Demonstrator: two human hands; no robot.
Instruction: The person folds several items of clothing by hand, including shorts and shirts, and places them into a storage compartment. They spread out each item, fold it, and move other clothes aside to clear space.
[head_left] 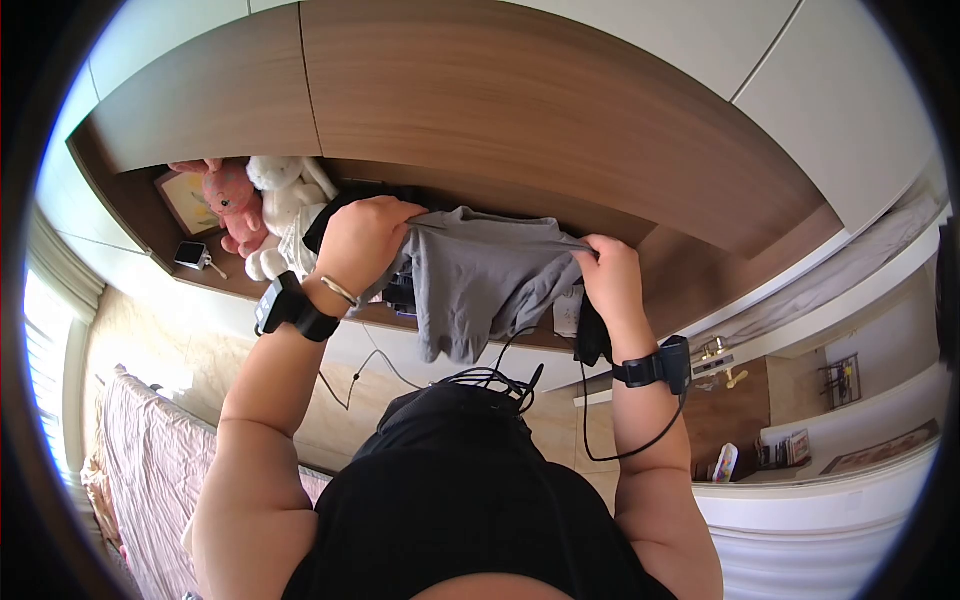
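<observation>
Grey garment [480, 285] pinched at both top corners.
Fingers of my left hand [365, 240] and right hand [608, 280] clench it; it hangs unfolded between them.

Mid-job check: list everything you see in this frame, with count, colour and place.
grey garment: one, grey, held up in front of the shelf
wooden shelf: one, brown, set in the wall
pink plush toy: one, pink, on the shelf, left
white plush toy: one, white, beside the pink one
picture frame: one, brown-edged, by the plush toys
black cables: several, black, below the garment
bed cover: one, pink, lower left
wristbands: two, black, one per wrist
left hand: one, gripping the garment's left top
right hand: one, gripping its right top
</observation>
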